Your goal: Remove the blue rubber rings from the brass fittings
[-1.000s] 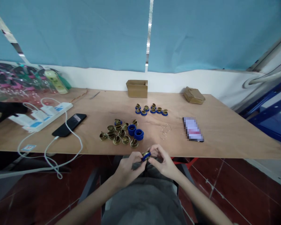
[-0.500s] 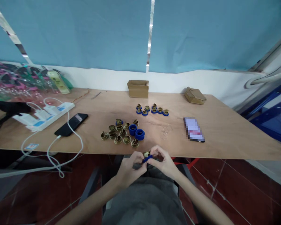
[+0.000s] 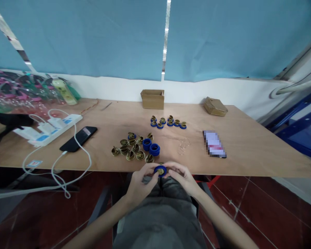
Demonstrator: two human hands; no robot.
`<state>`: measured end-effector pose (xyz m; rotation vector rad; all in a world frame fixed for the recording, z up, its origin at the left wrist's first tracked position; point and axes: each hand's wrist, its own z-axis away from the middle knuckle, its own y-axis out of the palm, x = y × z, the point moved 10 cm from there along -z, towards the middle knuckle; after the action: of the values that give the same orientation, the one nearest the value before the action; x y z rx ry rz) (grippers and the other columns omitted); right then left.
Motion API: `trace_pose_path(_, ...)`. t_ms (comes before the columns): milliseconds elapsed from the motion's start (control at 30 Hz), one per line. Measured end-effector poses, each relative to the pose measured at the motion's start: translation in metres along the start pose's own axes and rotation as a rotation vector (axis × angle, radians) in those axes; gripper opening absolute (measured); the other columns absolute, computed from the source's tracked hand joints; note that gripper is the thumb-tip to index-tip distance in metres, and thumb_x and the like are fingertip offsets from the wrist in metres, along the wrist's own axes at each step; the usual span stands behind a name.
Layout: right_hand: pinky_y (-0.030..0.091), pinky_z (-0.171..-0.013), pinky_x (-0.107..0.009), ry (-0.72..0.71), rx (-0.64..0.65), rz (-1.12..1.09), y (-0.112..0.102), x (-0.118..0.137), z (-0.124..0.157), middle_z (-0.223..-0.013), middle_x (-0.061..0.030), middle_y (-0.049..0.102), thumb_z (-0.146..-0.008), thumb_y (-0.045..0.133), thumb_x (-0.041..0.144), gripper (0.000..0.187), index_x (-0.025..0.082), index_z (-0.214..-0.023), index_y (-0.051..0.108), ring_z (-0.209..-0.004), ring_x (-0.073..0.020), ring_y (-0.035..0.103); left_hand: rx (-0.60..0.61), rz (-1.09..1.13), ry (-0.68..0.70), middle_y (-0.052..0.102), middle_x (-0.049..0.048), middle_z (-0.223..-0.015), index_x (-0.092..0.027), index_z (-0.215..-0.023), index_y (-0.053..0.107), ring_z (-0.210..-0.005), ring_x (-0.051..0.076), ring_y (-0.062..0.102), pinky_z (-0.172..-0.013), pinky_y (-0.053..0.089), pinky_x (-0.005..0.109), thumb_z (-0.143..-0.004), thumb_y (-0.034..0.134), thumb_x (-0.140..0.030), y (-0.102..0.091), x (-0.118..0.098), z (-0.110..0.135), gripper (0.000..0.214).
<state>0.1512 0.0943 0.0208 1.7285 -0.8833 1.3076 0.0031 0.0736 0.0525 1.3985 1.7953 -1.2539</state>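
Just beyond the table's front edge, my left hand (image 3: 143, 181) pinches the left side of a blue ring with a brass-coloured round metal part in it (image 3: 160, 171). The fingers of my right hand (image 3: 183, 178) close on the right side of the same piece. Its open face is tilted toward me. On the table ahead lie loose brass-coloured round parts (image 3: 130, 155) with hinged-looking flaps, and beside them stand stacked blue rings (image 3: 154, 149). Farther back, several brass-coloured parts fitted with blue rings (image 3: 170, 122) are grouped together.
Thin wire-like rings (image 3: 183, 146) lie right of centre, near a phone (image 3: 214, 143). An open cardboard box (image 3: 152, 99) and a brown package (image 3: 215, 106) stand at the back. Leftward are a power strip (image 3: 55, 130), white cables, a black phone (image 3: 79, 139) and plastic bottles (image 3: 64, 91).
The blue-ringed piece has been turned, so its round face now shows toward me. My fingers have shifted around its sides, and the right fingers are straighter.
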Motion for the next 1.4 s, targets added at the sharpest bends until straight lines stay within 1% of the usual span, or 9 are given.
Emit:
trace_pose_path(167, 0.060, -0.089, -0.035, 0.036, -0.037, -0.128, -0.004, -0.006, -0.001, -0.117, -0.0073, 0.075, -0.093, 0.071, 0.039, 0.027, 0.025, -0.115, 0.077, -0.091, -0.0183, 0.074, -0.011, -0.036, 0.086, 0.079, 0.0026, -0.097, -0.021, -0.108, 0.068, -0.082, 0.015, 0.076, -0.076, 0.061, 0.021, -0.092, 0.060, -0.016, 0.002, -0.005, 0.001, 0.018)
trace_pose_path(400, 0.058, -0.092, -0.035, 0.069, -0.049, -0.148, -0.004, -0.008, -0.001, -0.129, -0.0083, 0.069, -0.092, 0.072, 0.037, 0.029, 0.027, -0.119, 0.077, -0.102, -0.0205, 0.070, -0.024, -0.074, 0.119, 0.076, 0.0003, -0.085, -0.020, -0.099, 0.067, -0.072, 0.012, 0.072, -0.071, 0.056, 0.019, -0.090, 0.060, -0.012, 0.002, -0.003, 0.006, 0.014)
trace_pose_path(567, 0.058, -0.094, -0.036, 0.038, -0.063, -0.143, -0.004, -0.006, -0.002, -0.130, -0.0065, 0.067, -0.092, 0.072, 0.036, 0.028, 0.029, -0.119, 0.077, -0.108, -0.0220, 0.068, 0.054, 0.117, -0.022, 0.070, -0.0007, -0.075, -0.020, -0.092, 0.057, -0.067, 0.012, 0.068, -0.066, 0.054, 0.020, -0.096, 0.055, -0.020, 0.008, 0.008, 0.004, 0.005)
trace_pose_path(700, 0.059, -0.096, -0.040, -0.017, -0.098, -0.127, -0.007, -0.002, -0.002, -0.132, -0.0060, 0.067, -0.093, 0.070, 0.037, 0.027, 0.032, -0.119, 0.077, -0.115, -0.0243, 0.066, 0.122, 0.293, -0.199, 0.070, -0.0032, -0.067, -0.021, -0.109, 0.050, -0.061, 0.012, 0.067, -0.065, 0.054, 0.023, -0.099, 0.055, -0.032, 0.021, 0.028, 0.007, 0.015)
trace_pose_path(867, 0.059, -0.097, -0.040, -0.172, -0.100, 0.164, -0.004, 0.018, 0.003, -0.128, -0.0071, 0.068, -0.099, 0.063, 0.031, 0.026, 0.033, -0.121, 0.075, -0.113, -0.0224, 0.069, 0.169, 0.507, -0.332, 0.077, 0.0052, -0.083, -0.020, -0.120, 0.046, -0.070, 0.017, 0.072, -0.067, 0.058, 0.028, -0.095, 0.062, -0.051, 0.036, 0.040, 0.012, 0.042)
trace_pose_path(967, 0.057, -0.099, -0.039, -0.317, -0.093, 0.426, 0.008, 0.036, 0.010, -0.123, -0.0079, 0.071, -0.101, 0.055, 0.019, 0.033, 0.032, -0.125, 0.073, -0.115, -0.0210, 0.068, 0.166, 0.581, -0.384, 0.076, 0.0083, -0.090, -0.018, -0.117, 0.052, -0.078, 0.019, 0.074, -0.072, 0.061, 0.031, -0.093, 0.062, -0.058, 0.040, 0.039, 0.012, 0.047)
trace_pose_path(1133, 0.054, -0.107, -0.046, -0.567, -0.029, 0.691, 0.035, 0.056, 0.025, -0.133, -0.0095, 0.067, -0.096, 0.050, 0.003, 0.051, 0.029, -0.137, 0.063, -0.128, -0.0233, 0.061, 0.160, 0.602, -0.470, 0.074, 0.0089, -0.100, -0.017, -0.107, 0.060, -0.081, 0.020, 0.073, -0.074, 0.061, 0.031, -0.090, 0.062, -0.062, 0.037, 0.037, 0.009, 0.048)
trace_pose_path(1300, 0.053, -0.110, -0.049, -0.644, 0.042, 0.799, 0.049, 0.058, 0.031, -0.134, -0.0110, 0.067, -0.090, 0.047, -0.004, 0.057, 0.022, -0.139, 0.059, -0.137, -0.0246, 0.054, 0.049, 0.568, -0.529, 0.074, 0.0059, -0.096, -0.019, -0.109, 0.059, -0.083, 0.018, 0.071, -0.076, 0.060, 0.029, -0.084, 0.069, -0.064, 0.022, 0.044, 0.010, 0.052)
trace_pose_path(1400, 0.053, -0.111, -0.048, -0.662, 0.053, 0.840, 0.052, 0.058, 0.032, -0.133, -0.0130, 0.067, -0.088, 0.047, -0.006, 0.055, 0.018, -0.136, 0.060, -0.137, -0.0247, 0.053, 0.073, 0.560, -0.500, 0.074, 0.0092, -0.105, -0.019, -0.118, 0.061, -0.088, 0.020, 0.072, -0.080, 0.059, 0.031, -0.086, 0.067, -0.063, 0.022, 0.042, 0.008, 0.055)
